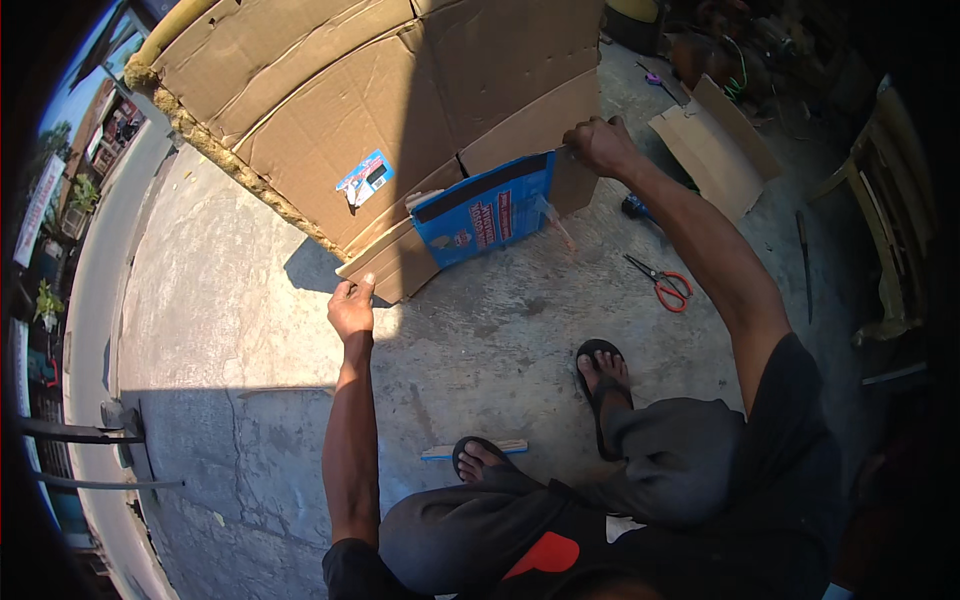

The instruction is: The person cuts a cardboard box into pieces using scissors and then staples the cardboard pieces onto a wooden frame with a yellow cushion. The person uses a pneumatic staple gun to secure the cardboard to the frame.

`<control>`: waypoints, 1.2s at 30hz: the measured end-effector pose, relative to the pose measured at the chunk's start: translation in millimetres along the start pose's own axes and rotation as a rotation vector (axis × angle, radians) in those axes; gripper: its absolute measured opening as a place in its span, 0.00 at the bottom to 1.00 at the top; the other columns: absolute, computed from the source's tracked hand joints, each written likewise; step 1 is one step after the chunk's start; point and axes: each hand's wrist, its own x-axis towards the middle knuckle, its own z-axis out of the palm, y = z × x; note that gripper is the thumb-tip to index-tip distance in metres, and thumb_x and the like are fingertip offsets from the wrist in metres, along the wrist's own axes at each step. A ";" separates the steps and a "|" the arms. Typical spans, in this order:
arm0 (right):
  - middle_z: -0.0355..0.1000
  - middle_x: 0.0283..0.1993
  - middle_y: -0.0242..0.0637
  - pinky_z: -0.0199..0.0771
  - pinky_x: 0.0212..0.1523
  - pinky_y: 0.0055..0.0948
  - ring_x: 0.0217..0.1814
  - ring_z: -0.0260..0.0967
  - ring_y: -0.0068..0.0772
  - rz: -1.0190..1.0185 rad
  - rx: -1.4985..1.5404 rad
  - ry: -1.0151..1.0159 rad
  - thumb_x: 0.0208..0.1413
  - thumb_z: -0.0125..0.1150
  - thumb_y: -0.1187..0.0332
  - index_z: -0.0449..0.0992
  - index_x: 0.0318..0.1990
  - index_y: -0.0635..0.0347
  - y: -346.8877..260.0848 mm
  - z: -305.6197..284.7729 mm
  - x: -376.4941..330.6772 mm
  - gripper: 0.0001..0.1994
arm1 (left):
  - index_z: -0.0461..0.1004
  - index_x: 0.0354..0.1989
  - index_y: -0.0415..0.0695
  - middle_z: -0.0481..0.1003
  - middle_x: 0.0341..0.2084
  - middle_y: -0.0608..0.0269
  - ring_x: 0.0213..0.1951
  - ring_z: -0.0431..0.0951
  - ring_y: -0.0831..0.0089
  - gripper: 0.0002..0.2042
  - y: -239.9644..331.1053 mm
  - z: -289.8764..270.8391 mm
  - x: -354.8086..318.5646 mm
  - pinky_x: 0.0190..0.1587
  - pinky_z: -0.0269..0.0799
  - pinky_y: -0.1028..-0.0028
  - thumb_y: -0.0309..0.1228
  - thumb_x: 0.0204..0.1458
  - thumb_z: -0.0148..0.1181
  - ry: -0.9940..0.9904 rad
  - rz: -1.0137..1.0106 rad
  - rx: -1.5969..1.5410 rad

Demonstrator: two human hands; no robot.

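The left hand [351,305] pinches the lower corner and the right hand [598,145] grips the upper edge of a blue-printed cardboard piece [480,215] leaning on a big cardboard sheet [380,90], best kept taut and level, scissors [662,283] lying nearby on the concrete floor [230,300].

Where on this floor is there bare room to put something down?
The concrete left of the left hand is bare, out to the curb. A smaller free patch lies between the blue board, the scissors and the feet. It is crowded at upper right, around the small cardboard piece and tools, and along the big cardboard.
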 end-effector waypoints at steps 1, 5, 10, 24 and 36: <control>0.80 0.44 0.40 0.70 0.55 0.51 0.53 0.76 0.46 -0.005 -0.042 0.014 0.53 0.61 0.66 0.81 0.43 0.53 5.3 9.3 15.1 0.10 | 0.80 0.38 0.35 0.83 0.29 0.57 0.31 0.80 0.75 0.14 0.3 6.1 4.0 0.37 0.74 0.72 0.36 0.54 0.70 0.065 0.065 0.152; 0.79 0.46 0.39 0.68 0.58 0.51 0.53 0.76 0.45 -0.017 -0.093 0.066 0.54 0.56 0.68 0.80 0.42 0.52 23.8 62.3 50.1 0.10 | 0.81 0.39 0.39 0.83 0.32 0.46 0.34 0.84 0.55 0.12 50.4 32.3 -21.1 0.41 0.76 0.63 0.34 0.51 0.70 0.125 0.071 0.523; 0.77 0.51 0.39 0.69 0.58 0.52 0.57 0.75 0.43 -0.250 -0.052 0.420 0.55 0.52 0.66 0.78 0.46 0.51 34.3 91.5 76.9 0.13 | 0.80 0.41 0.36 0.81 0.33 0.40 0.40 0.82 0.43 0.15 60.1 36.7 -28.8 0.44 0.76 0.57 0.36 0.52 0.69 0.166 0.151 0.683; 0.74 0.50 0.31 0.70 0.59 0.39 0.60 0.69 0.32 -0.294 0.017 0.524 0.55 0.55 0.67 0.75 0.51 0.49 51.8 128.4 73.1 0.15 | 0.76 0.30 0.28 0.81 0.25 0.42 0.31 0.83 0.51 0.24 23.0 57.0 -20.5 0.40 0.75 0.59 0.43 0.52 0.70 0.124 -0.022 0.863; 0.50 0.65 0.56 0.65 0.64 0.51 0.67 0.55 0.62 0.577 1.056 0.499 0.51 0.73 0.63 0.50 0.70 0.61 -58.0 189.9 3.5 0.44 | 0.77 0.31 0.31 0.80 0.26 0.41 0.32 0.81 0.46 0.19 10.0 57.3 -22.1 0.39 0.73 0.55 0.40 0.54 0.69 0.187 0.069 0.748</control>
